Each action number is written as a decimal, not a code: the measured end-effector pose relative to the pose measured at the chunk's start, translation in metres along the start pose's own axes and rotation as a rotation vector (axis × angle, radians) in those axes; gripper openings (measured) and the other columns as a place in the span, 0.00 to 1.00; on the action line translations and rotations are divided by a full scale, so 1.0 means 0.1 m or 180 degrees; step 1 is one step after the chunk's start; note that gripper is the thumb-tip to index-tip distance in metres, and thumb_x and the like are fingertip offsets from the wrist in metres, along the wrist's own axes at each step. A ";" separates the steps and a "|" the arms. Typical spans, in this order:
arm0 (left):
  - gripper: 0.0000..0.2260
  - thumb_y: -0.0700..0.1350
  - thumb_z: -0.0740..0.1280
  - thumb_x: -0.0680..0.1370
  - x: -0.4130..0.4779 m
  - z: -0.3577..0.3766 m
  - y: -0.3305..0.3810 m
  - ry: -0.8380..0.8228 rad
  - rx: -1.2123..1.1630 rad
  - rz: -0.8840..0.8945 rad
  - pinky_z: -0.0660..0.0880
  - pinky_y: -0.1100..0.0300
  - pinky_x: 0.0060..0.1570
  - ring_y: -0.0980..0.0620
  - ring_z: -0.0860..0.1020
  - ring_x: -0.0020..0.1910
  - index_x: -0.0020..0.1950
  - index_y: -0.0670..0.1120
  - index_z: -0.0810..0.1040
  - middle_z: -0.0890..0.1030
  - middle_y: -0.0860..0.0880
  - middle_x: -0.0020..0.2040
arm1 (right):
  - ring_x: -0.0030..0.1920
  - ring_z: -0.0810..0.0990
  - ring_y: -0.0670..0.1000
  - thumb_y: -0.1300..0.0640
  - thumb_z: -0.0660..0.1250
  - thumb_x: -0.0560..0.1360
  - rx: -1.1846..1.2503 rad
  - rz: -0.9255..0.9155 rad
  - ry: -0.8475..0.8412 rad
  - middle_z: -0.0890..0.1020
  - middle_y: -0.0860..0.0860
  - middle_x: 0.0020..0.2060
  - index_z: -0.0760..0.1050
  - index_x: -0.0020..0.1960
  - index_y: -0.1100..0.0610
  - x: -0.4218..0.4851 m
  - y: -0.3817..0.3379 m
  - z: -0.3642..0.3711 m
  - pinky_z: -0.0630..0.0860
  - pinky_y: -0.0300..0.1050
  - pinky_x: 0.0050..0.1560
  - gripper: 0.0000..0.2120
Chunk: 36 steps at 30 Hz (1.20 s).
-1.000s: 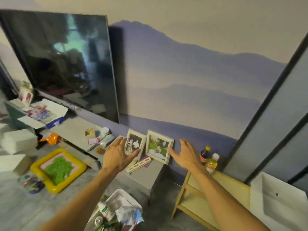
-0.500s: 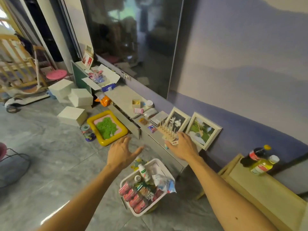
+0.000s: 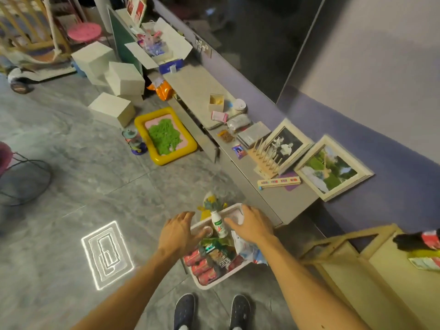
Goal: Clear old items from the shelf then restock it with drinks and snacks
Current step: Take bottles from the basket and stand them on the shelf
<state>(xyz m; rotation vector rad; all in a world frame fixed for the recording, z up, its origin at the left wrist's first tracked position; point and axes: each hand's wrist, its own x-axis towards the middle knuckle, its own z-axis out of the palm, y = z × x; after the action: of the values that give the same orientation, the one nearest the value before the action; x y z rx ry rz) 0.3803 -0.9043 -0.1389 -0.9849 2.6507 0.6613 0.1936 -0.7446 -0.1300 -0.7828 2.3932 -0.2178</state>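
- Down by the person's shoes, a white basket (image 3: 215, 281) sits on the floor, packed with red cans (image 3: 198, 263), snack packets and a small white bottle (image 3: 219, 225) standing upright.
- Both hands hover over the basket's far half: the left hand (image 3: 177, 233) at its left rim, fingers spread and closing on nothing; the right hand (image 3: 252, 226) at the far right corner, likewise open and empty.
- That bottle stands between the two hands, long axis vertical, just beside the right hand's thumb, so the right looks nearer for a grab; a two-handed lift of the basket seems equally likely.
- Off to the right, the wooden shelf (image 3: 357, 253) is cut by the frame edge; what lies on it is blurred.
- Farther off, picture frames (image 3: 333, 171) lean against the wall on the grey cabinet (image 3: 283, 198).
- Hidden: the basket's right contents, under the right forearm and crumpled wrappers.
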 end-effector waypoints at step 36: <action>0.17 0.57 0.75 0.74 1.51 2.25 -0.51 0.0015 -0.0934 -0.0593 0.83 0.51 0.47 0.47 0.86 0.46 0.62 0.57 0.85 0.88 0.51 0.52 | 0.49 0.84 0.50 0.52 0.81 0.73 0.1979 0.0027 0.0238 0.86 0.44 0.48 0.80 0.54 0.48 2.06 0.74 2.28 0.83 0.55 0.50 0.13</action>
<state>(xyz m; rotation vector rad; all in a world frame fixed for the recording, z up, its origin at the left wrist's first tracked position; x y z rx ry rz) 0.3162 -0.9124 -0.4071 -1.2920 2.4695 1.0229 0.1610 -0.7982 -0.4402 -0.4716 2.1967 -0.9445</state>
